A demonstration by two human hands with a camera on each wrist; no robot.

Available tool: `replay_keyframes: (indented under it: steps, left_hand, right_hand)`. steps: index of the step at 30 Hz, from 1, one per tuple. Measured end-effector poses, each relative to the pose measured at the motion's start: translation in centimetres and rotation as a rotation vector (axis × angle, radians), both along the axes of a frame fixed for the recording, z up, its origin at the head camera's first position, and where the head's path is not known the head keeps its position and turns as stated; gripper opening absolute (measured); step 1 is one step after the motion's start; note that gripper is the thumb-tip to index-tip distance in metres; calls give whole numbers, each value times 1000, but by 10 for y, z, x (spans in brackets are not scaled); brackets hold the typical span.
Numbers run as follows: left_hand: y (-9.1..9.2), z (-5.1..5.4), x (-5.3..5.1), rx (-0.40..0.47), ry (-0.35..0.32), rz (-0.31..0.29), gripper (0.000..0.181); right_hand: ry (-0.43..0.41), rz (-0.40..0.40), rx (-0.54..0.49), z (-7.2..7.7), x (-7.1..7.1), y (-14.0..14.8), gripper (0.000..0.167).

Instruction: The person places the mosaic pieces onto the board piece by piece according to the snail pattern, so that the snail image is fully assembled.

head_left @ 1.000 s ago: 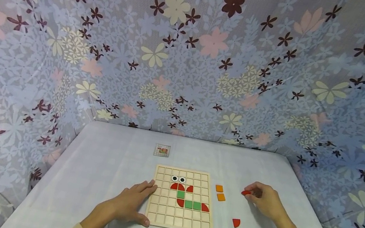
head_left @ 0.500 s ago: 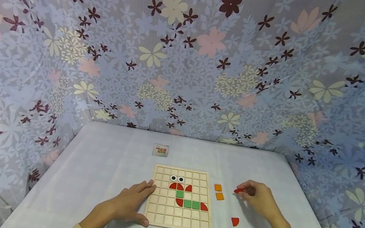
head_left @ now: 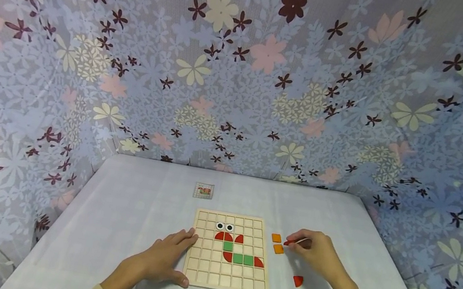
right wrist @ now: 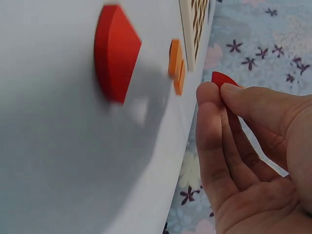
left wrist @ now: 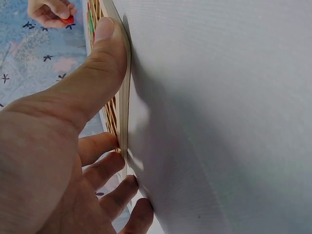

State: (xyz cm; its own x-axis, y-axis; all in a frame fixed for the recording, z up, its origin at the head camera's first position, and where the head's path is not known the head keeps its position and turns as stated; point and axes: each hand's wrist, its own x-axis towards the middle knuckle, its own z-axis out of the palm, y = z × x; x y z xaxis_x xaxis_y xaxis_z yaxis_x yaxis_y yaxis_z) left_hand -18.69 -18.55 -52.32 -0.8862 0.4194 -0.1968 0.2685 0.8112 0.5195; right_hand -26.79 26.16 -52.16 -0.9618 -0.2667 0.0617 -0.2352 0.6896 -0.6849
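A square wooden grid board point(head_left: 201, 277) lies on the table. Two eye tiles point(head_left: 225, 227), several red quarter-circle tiles point(head_left: 227, 256) and several green square tiles point(head_left: 237, 258) sit in its cells. My left hand point(head_left: 165, 258) rests against the board's left edge, fingers spread and thumb at the near corner. Thumb and fingertips of my right hand point(head_left: 315, 253) pinch a red quarter-circle piece point(right wrist: 223, 78) above the table, right of the board. Beneath and beside that hand lie two orange square tiles point(head_left: 277, 243). Nearer the front is a loose red quarter-circle piece point(right wrist: 116, 53).
A small picture card point(head_left: 204, 190) with a coloured grid drawing lies behind the board. The white-covered table point(head_left: 136, 200) meets a flowered cloth point(head_left: 240, 90) at the back and sides.
My right hand has moved left toward the board, carrying the red quarter-circle piece close to the orange tiles. My left hand stays at the board's edge.
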Motion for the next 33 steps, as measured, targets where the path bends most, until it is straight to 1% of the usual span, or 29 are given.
replay_keyframes:
  steps: [3, 9, 15, 22, 25, 29, 33]
  left_hand:
    - [-1, 0, 1, 8, 2, -5, 120]
    - [-1, 3, 4, 21, 13, -23, 118]
    - [0, 3, 2, 1, 4, -10, 119]
    - [0, 2, 2, 6, -1, -9, 120]
    - [-1, 2, 2, 13, -3, -11, 119]
    - [-1, 3, 2, 14, -7, -10, 119]
    - [-1, 3, 1, 9, -11, -11, 119]
  right_hand:
    - [-8, 18, -26, 1, 4, -7, 12]
    - [-13, 94, -92, -1, 12, -20, 13]
    - [5, 160, -112, -2, 16, -37, 12]
    - [30, 178, -90, -5, 18, -57, 9]
    - [22, 192, -89, -7, 17, -64, 10]
    - [-9, 200, -107, -9, 16, -74, 10]
    - [0, 236, -125, -11, 17, -84, 9]
